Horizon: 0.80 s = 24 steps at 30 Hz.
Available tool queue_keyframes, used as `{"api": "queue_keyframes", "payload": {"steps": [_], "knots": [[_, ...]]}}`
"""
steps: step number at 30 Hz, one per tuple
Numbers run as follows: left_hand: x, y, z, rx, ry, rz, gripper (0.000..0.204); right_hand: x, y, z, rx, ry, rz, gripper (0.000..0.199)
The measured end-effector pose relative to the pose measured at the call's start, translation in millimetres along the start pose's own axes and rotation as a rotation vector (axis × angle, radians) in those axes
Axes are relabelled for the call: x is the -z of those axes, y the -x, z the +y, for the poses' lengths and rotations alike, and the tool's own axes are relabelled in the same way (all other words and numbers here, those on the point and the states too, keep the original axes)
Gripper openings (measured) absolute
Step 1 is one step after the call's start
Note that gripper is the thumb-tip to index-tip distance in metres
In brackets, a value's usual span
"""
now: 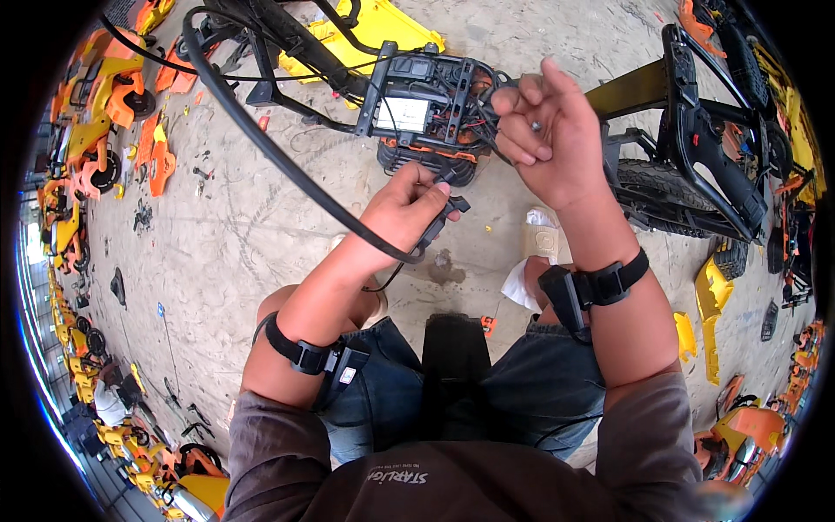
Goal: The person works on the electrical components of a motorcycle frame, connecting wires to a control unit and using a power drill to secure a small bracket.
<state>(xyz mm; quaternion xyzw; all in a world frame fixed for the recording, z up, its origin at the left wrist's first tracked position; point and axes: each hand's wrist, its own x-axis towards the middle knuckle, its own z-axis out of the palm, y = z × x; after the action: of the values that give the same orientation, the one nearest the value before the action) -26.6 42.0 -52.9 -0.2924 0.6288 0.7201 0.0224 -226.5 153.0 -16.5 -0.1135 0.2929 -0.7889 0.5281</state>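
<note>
My left hand (404, 209) is closed around a slim black tool-like piece (435, 228), whose exact kind I cannot make out. My right hand (557, 139) is raised with its palm turned up and fingers curled. A small dark metal screw (536, 126) shows against those fingers. Just beyond both hands lies the black frame of a scooter (387, 83), its compartment exposing wires, a black box and a white label (402, 114). My right fingertips are beside the wires at its right end; whether they touch is unclear. A thick black cable (291, 178) arcs across my left wrist.
A yellow panel (383, 35) lies behind the frame. To the right stands a black vehicle part with a tyre (665, 187). Orange and yellow scooters (96, 130) line the left side. Yellow strips (713, 296) and loose scraps lie on the concrete floor (235, 252).
</note>
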Motion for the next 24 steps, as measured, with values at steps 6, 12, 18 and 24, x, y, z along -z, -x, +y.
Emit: {"api": "queue_keyframes", "payload": {"steps": [6, 12, 18, 24], "knots": [[3, 1, -1, -0.018, -0.005, 0.039, 0.016, -4, -1, 9, -0.099, 0.415, 0.258, 0.029], [2, 1, 1, -0.009, -0.01, 0.022, 0.016, 4, 0, 16, -0.181, 0.926, 0.193, 0.026], [5, 2, 0, -0.057, 0.018, 0.019, 0.017, 2, 2, 25, -0.12, 1.138, 0.041, 0.031], [5, 4, 8, -0.041, 0.067, 0.04, 0.02, -5, 14, 16, -0.183, 1.302, -0.233, 0.04]]}}
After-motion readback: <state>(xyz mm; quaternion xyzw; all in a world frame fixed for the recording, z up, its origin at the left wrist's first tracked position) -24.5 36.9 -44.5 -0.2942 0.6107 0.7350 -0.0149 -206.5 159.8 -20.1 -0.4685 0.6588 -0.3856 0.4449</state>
